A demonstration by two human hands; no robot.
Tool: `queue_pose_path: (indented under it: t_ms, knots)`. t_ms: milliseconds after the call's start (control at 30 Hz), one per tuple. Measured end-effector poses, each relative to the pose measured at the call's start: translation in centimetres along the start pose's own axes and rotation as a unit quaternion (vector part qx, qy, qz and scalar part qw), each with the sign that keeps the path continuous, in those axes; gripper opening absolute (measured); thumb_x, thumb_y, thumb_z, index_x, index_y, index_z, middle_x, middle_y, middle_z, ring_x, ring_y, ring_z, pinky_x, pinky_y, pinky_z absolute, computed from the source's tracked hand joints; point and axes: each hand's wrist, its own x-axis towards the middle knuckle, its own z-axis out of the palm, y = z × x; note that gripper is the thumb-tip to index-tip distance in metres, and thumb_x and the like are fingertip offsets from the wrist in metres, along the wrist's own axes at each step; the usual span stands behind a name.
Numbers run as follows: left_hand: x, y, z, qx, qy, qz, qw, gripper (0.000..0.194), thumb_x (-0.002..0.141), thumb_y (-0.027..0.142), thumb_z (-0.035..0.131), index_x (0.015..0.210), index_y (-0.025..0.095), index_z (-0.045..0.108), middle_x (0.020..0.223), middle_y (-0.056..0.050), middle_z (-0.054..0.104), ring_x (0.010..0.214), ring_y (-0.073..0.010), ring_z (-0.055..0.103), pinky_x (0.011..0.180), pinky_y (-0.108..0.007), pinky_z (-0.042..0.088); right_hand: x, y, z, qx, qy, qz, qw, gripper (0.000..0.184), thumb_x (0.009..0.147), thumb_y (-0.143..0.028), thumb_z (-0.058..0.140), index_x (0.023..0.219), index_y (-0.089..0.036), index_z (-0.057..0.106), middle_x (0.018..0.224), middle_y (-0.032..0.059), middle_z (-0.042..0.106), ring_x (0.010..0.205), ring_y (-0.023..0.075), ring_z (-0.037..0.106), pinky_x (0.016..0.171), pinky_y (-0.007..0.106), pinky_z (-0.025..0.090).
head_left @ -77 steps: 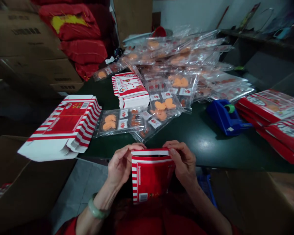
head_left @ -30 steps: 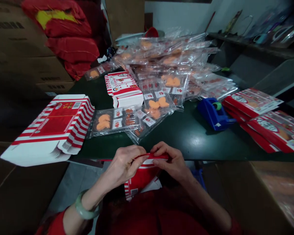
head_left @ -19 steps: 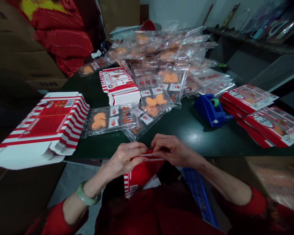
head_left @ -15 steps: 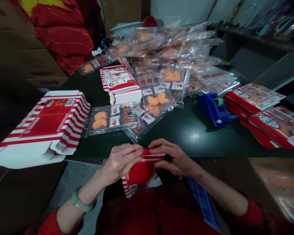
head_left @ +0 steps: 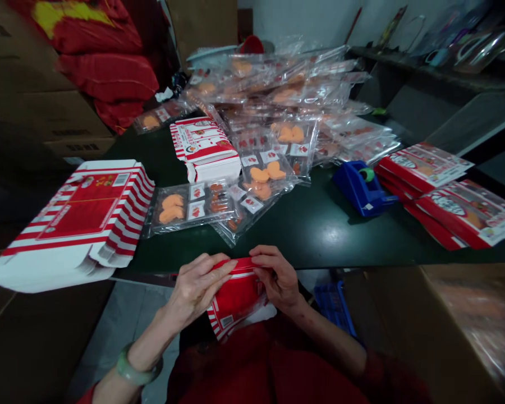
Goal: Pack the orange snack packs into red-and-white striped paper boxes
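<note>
Head view: left hand [head_left: 196, 286] and right hand [head_left: 276, 278] close together, both gripping the top end of a red carton [head_left: 235, 297] at the near edge of the worktop [head_left: 315, 244]. Beyond: clear packets [head_left: 193, 205]; striped carton stack [head_left: 82, 210] at left, blue tape dispenser [head_left: 359, 191] at right.

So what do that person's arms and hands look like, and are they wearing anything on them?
The left hand and right hand are bare, with no gloves. A thick, smooth, pale green bangle circles the left wrist; none shows on the right. The sleeves are dark red and stop well short of the wrists.
</note>
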Motion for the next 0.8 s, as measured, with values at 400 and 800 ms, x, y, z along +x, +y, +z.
queue_pose_path:
  t_ms: [400, 800]
  knots:
    - [1.6, 1.6, -1.0, -0.115, 0.078, -0.105, 0.985, 0.011, 0.079, 0.016, 0.067, 0.087, 0.020, 0.074, 0.087, -0.006, 0.073, 0.072, -0.0151, 0.071, 0.063, -0.020, 0.057, 1.1, -2.1, -0.9, 0.070, 0.007, 0.086, 0.994, 0.010, 0.087, -0.024, 0.057, 0.094, -0.022, 0.064, 0.093, 0.0060, 0.063, 0.083, 0.0152, 0.062, 0.074, 0.029, 0.050]
    - [1.4, -1.1, 1.4, -0.120, 0.080, -0.143, 0.979, 0.011, 0.078, 0.030, 0.067, 0.084, 0.026, 0.075, 0.093, -0.002, 0.075, 0.075, -0.0176, 0.073, 0.064, -0.018, 0.059, 8.3, 3.5, -21.0, -0.297, 0.206, 0.369, 0.856, 0.039, 0.094, -0.042, 0.038, 0.101, -0.012, 0.062, 0.093, 0.0080, 0.066, 0.084, 0.0188, 0.061, 0.073, 0.032, 0.050]
